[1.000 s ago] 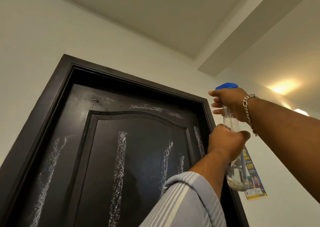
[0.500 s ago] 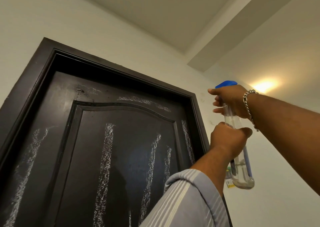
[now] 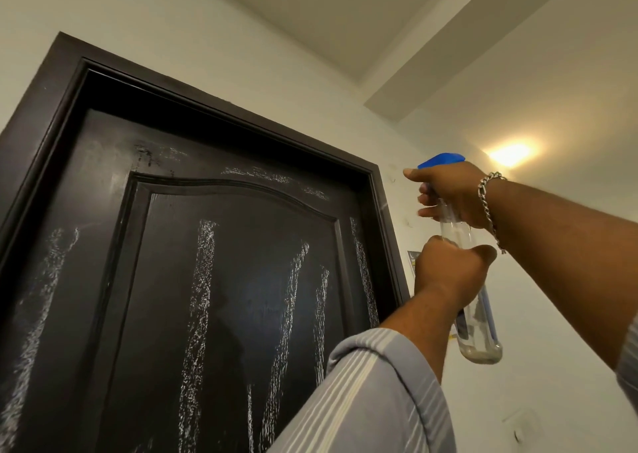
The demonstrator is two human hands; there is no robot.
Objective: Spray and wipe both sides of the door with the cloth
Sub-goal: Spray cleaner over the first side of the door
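In the head view, a clear spray bottle with a blue trigger head is held up beside the right edge of the dark door. The neck and trigger are gripped by the right hand, while the body is clasped by the left hand, fingers curled round it. The door is streaked with white foamy runs down its panel. No cloth is seen. Judged from this, spraying is in hand; the nozzle is best turned squarely toward the dry patches and the bottle kept upright, so that little liquid is lost on the wall
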